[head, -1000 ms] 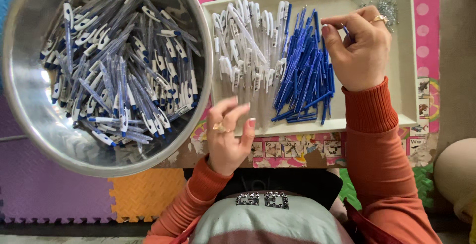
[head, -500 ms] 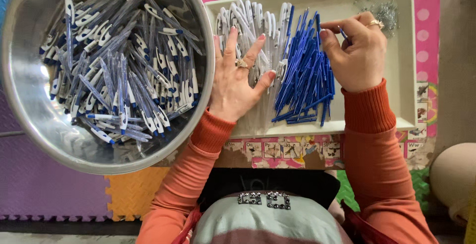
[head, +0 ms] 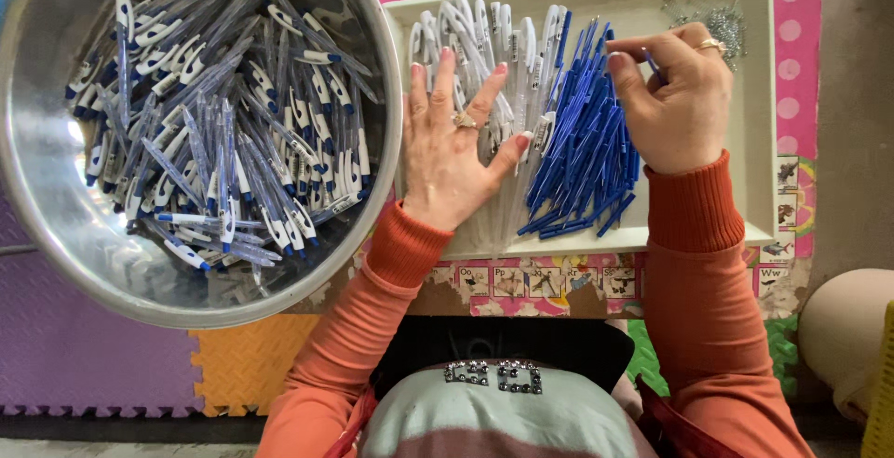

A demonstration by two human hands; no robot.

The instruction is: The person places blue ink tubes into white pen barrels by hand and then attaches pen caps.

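A white tray (head: 745,188) holds a pile of clear pen barrels with white clips (head: 484,39), a pile of blue refills (head: 582,155) and a small heap of metal springs (head: 722,20). My left hand (head: 452,146) lies flat with fingers spread on the clear barrels. Over the top of the blue pile, my right hand (head: 675,100) pinches one blue refill between thumb and fingers.
A large steel bowl (head: 56,225) at the left is full of assembled blue-and-white pens (head: 223,132). The tray rests on a low table with picture cards along its front edge (head: 549,281). Coloured foam floor mats (head: 102,356) lie below.
My left hand has risen from the tray's near edge onto the clear barrels and spread flat. My right hand has stayed over the blue refills.
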